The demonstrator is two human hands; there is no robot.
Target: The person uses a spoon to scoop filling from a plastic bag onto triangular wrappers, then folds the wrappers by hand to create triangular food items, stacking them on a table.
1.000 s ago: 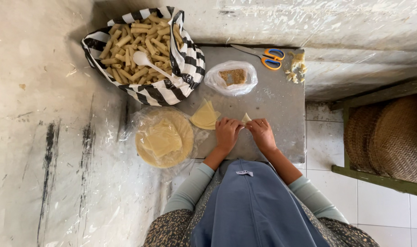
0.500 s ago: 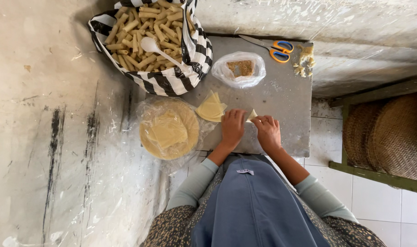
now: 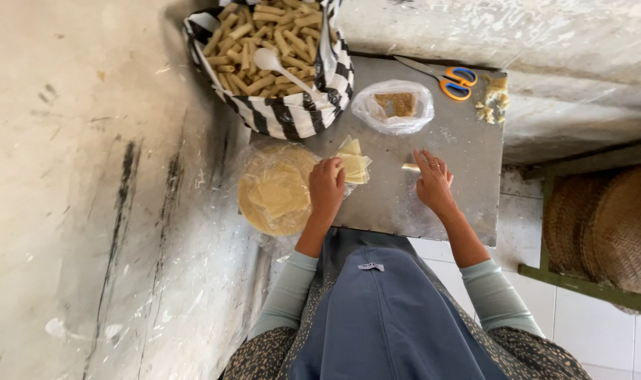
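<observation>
My left hand [image 3: 327, 188] rests with curled fingers on a small stack of pale yellow wrapper pieces [image 3: 353, 165] on the grey metal table [image 3: 452, 148]. My right hand [image 3: 431, 181] lies flat, fingers spread, its fingertips touching a small rolled piece of dough [image 3: 409, 167]. To the left, a round stack of yellow wrappers [image 3: 277, 188] sits in clear plastic at the table's edge.
A black-and-white striped bag [image 3: 278, 63] full of rolled sticks holds a white spoon [image 3: 281, 69] at the back left. A clear plastic bag of brown filling [image 3: 395, 105], orange-handled scissors [image 3: 447, 79] and dough scraps [image 3: 492, 102] lie at the back. Woven trays [image 3: 605, 229] stand at right.
My left hand has moved left from the rolled piece onto the stack of wrapper pieces. My right hand has stayed by the rolled piece and opened flat.
</observation>
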